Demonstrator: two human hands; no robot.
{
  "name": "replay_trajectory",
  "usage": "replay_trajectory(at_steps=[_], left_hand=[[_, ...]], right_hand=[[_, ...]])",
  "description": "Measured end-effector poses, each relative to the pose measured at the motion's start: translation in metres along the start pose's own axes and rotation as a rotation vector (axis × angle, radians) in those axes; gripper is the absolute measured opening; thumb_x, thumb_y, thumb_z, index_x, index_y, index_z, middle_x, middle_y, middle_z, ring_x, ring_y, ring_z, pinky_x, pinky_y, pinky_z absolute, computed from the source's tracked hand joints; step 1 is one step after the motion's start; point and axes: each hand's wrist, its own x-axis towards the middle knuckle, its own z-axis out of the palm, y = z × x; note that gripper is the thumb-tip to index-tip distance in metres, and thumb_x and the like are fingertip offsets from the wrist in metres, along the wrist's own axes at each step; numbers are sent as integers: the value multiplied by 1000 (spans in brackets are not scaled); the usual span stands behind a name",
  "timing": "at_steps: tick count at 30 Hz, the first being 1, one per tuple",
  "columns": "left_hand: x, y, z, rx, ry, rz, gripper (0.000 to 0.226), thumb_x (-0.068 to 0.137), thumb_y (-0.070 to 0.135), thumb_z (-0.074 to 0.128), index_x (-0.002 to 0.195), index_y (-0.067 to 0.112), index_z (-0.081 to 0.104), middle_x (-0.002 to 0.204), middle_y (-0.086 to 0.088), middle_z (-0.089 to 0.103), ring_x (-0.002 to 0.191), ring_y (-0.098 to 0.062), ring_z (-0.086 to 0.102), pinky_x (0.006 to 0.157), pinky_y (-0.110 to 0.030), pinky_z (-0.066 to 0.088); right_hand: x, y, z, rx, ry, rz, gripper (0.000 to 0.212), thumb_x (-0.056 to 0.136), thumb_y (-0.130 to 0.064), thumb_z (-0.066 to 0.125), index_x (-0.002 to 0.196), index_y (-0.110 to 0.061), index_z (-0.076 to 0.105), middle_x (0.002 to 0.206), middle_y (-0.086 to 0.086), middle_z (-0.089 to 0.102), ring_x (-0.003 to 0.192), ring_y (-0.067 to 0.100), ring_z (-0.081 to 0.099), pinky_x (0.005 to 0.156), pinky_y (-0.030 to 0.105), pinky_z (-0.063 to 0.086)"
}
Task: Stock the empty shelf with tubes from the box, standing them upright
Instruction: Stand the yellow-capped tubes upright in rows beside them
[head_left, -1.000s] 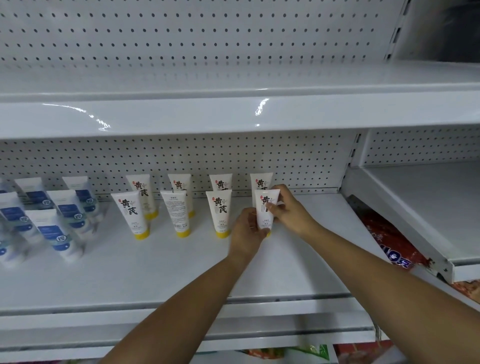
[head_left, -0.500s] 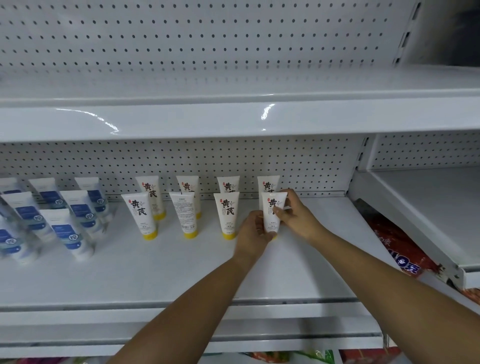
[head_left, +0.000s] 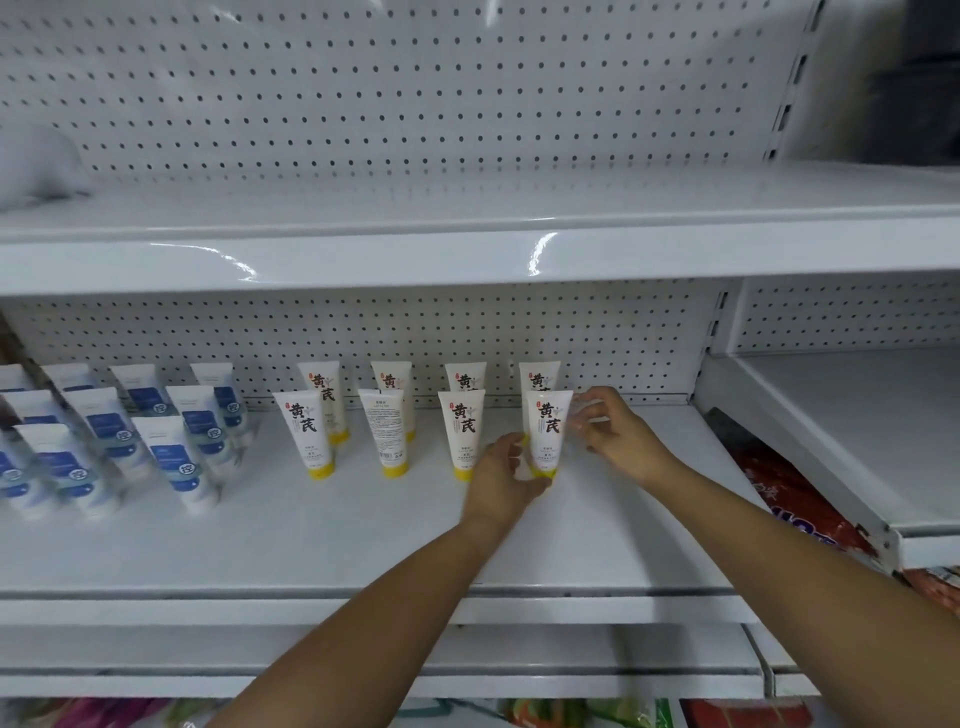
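Several white tubes with yellow caps stand cap-down in two rows on the white shelf (head_left: 597, 540). The front-right tube (head_left: 548, 427) stands upright in line with the front row. My left hand (head_left: 500, 480) curls around its lower part, thumb under the yellow cap. My right hand (head_left: 618, 436) is just right of the tube's top, fingers spread, fingertips at or barely off its edge. The second front tube (head_left: 385, 428) shows its back label. The box is out of view.
Several blue-and-white tubes (head_left: 176, 457) fill the shelf's left part. The shelf above (head_left: 467, 260) overhangs the rows. A pegboard back wall (head_left: 613, 338) sits right behind them. A lower side shelf (head_left: 857, 441) and red packaging (head_left: 789, 499) lie to the right.
My right hand has let go of the front-right tube's top and opened its fingers. My left hand has slid down to the tube's base. The tube stands on the shelf.
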Motion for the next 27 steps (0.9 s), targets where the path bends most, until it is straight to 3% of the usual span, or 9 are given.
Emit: replay_trajectory(at_steps=[4,8,12,15,19,22,27], left_hand=[[-19,2,-21,55,50,9,56,73,25,86,123,19,61,100,5,61,90,-9,59,73,-8,46],[-37,9,-53,84,102,42,46,76,30,83,117,18,65,97,5,65,87,-11,62,81,-20,53],[-60,12,-104,204,170,54,32,85,36,70,112,19,68,95,5,69,88,-7,64,81,-23,52],[-79,6,-153,322,225,29,37,83,44,64,111,21,70,94,6,68,86,-7,63,80,-29,53],[-104,-7,-218,526,298,-6,36,85,43,64,112,20,69,96,7,65,83,-6,58,75,-24,46],[-124,-16,-263,678,311,-31,41,86,47,62,118,21,67,105,5,66,93,-11,61,81,-28,51],[-157,-36,-343,884,325,-77,51,86,56,55,124,22,63,117,4,64,109,-16,59,86,-32,50]], right_hand=[[-6,-16,-11,-40,21,-53,33,94,-7,61,122,-17,46,96,-8,60,98,20,61,89,31,48],[-10,-37,-15,-79,19,-108,30,96,-8,59,123,-12,48,100,-3,61,97,15,60,74,6,42],[-10,-60,-2,-231,-10,-223,25,98,-20,58,121,-11,54,114,3,57,106,17,55,89,30,45],[-8,-77,8,-372,-10,-316,26,97,-27,57,120,-13,56,115,5,56,105,20,55,91,38,48],[-9,-104,24,-439,-37,-394,29,98,-27,54,124,-15,56,116,1,54,106,18,55,88,33,45],[-10,-130,50,-489,-98,-451,32,98,-32,55,127,-17,56,119,-1,52,105,14,52,86,29,42],[-12,-182,123,-512,-189,-618,36,96,-30,58,127,-13,56,122,4,56,113,22,54,88,31,42]])
